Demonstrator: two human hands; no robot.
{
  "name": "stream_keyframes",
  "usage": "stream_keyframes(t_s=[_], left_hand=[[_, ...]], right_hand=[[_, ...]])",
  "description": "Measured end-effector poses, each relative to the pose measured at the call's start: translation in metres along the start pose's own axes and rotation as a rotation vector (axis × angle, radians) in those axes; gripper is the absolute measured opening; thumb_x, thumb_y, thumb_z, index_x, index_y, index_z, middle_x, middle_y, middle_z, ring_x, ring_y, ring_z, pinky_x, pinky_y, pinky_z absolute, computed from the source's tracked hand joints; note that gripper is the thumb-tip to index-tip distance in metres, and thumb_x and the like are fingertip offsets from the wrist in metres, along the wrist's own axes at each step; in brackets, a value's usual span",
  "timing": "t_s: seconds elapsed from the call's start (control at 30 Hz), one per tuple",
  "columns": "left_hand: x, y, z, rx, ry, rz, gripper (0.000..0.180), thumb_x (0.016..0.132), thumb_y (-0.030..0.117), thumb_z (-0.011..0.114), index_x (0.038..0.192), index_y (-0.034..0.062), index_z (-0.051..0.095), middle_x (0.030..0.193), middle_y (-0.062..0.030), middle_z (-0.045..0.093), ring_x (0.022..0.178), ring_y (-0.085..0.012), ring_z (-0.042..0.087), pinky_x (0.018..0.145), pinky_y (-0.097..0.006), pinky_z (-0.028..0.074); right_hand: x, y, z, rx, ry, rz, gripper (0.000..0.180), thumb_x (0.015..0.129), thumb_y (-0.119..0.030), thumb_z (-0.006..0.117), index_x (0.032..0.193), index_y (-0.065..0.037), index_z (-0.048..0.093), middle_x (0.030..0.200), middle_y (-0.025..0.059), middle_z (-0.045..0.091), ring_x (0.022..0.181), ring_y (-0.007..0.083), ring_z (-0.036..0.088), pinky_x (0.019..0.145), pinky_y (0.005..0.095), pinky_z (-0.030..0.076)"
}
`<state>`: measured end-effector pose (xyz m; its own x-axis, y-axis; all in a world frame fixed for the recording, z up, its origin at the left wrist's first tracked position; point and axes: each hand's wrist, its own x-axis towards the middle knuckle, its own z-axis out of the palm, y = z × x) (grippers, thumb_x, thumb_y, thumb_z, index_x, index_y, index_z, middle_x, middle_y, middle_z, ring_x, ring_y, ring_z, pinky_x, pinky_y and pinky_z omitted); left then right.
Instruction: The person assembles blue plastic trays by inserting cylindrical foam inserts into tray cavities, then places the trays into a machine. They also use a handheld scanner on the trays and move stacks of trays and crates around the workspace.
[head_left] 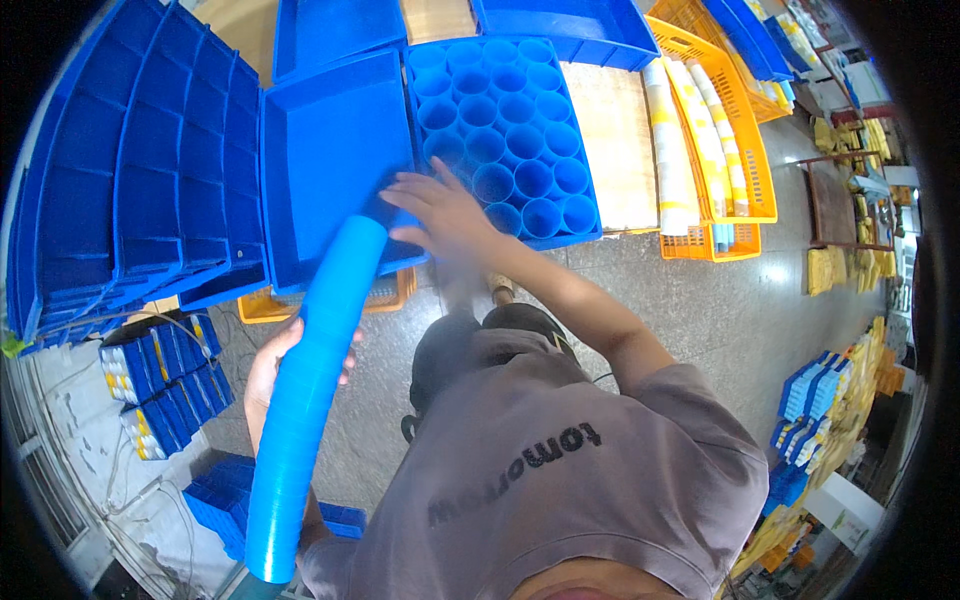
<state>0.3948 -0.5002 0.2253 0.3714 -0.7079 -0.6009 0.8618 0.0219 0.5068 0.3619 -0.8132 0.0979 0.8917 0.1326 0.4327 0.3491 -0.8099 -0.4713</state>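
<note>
One long blue cup stack [308,385] points forward-right.

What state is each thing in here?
Left hand: curled around the blue cup stack
Blue cup stack: nested, tilted
Right hand: beside stack's upper end; grip unclear
Cup tray: loaded with cups, open ends up
Neighbouring blue tray: open-topped
Yellow crate: holding rolls

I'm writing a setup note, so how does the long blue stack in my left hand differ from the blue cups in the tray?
The blue stack slants in your left hand; the blue cups sit in the tray. The stack forms one long column; the cups are arranged in rows, open tops showing. Both look blue and round.
</note>
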Motion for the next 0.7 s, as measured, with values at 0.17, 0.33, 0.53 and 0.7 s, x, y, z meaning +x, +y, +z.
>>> stream_keyframes(t_s=[0.17, 0.33, 0.53, 0.7], left_hand=[[0.039, 0.014, -0.007, -0.341, -0.041, 0.032, 0.074, 0.100, 0.045, 0.051, 0.140, -0.0141, 0.031, 0.119, -0.0320, 0.056, 0.089, -0.0371, 0.065, 0.065, -0.046, 0.060], [0.084, 0.010, 0.002, -0.623, -0.028, 0.046, 0.073, 0.099, 0.045, 0.052, 0.138, -0.0129, 0.030, 0.119, -0.0311, 0.051, 0.094, -0.0386, 0.061, 0.075, -0.047, 0.059], [0.159, 0.011, 0.067, -0.589, 0.007, 0.056, 0.073, 0.096, 0.046, 0.059, 0.135, -0.0122, 0.039, 0.120, -0.0301, 0.054, 0.094, -0.0375, 0.065, 0.075, -0.045, 0.061], [0.195, 0.041, 0.112, -0.080, 0.190, 0.104, 0.062, 0.097, 0.045, 0.059, 0.127, -0.0094, 0.051, 0.107, -0.0256, 0.066, 0.086, -0.0310, 0.071, 0.070, -0.040, 0.063]], right_hand=[[0.029, 0.055, 0.033, -0.314, -0.280, -0.045, 0.058, 0.098, -0.055, 0.043, 0.085, -0.008, 0.075, 0.101, 0.0069, 0.066, 0.116, 0.0225, 0.055, 0.121, 0.0519, 0.019], [-0.020, 0.074, -0.024, -0.306, -0.238, -0.073, 0.042, 0.095, -0.044, 0.057, 0.082, -0.007, 0.072, 0.093, 0.0070, 0.066, 0.106, 0.0243, 0.059, 0.117, 0.0505, 0.029], [0.009, 0.056, -0.012, 1.177, 0.304, 0.873, 0.052, 0.101, -0.042, 0.052, 0.128, 0.002, 0.054, 0.117, 0.0175, 0.065, 0.109, 0.0295, 0.062, 0.105, 0.0462, 0.044], [0.079, 0.106, 0.012, 2.039, -0.104, 1.054, 0.065, 0.096, -0.056, 0.053, 0.128, 0.001, 0.055, 0.120, 0.0218, 0.064, 0.110, 0.0360, 0.061, 0.101, 0.0493, 0.045]])
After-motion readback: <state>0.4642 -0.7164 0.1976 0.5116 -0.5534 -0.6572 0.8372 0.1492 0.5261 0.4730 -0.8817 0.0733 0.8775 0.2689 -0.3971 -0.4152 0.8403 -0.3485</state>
